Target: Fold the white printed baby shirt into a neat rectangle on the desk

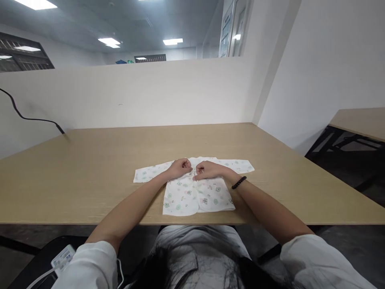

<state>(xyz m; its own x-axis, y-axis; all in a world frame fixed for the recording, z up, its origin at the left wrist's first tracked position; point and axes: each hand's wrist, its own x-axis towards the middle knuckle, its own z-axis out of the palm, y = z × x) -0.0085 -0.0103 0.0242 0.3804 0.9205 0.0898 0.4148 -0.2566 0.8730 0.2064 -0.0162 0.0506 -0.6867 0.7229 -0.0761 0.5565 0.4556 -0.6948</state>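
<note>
A small white baby shirt [183, 196] with a green and brown print lies spread on the table, its hem toward me. Its sleeves stretch out to the left and right. My left hand [179, 168] is closed at the upper middle of the front opening, thumb and fingers pinching the cloth. Just beside it, my right hand [207, 170] pinches the opposite edge of that opening, with a small gap between the two hands. The fingers partly hide the cloth there, and any fastener is too small to make out. A dark beaded bracelet [239, 182] circles my right wrist.
The wooden table [99, 160] meets a white partition [162, 96] at its far side. A black cable [36, 119] comes down at the left. Another table [361, 122] stands to the right. The near table edge is close to my body.
</note>
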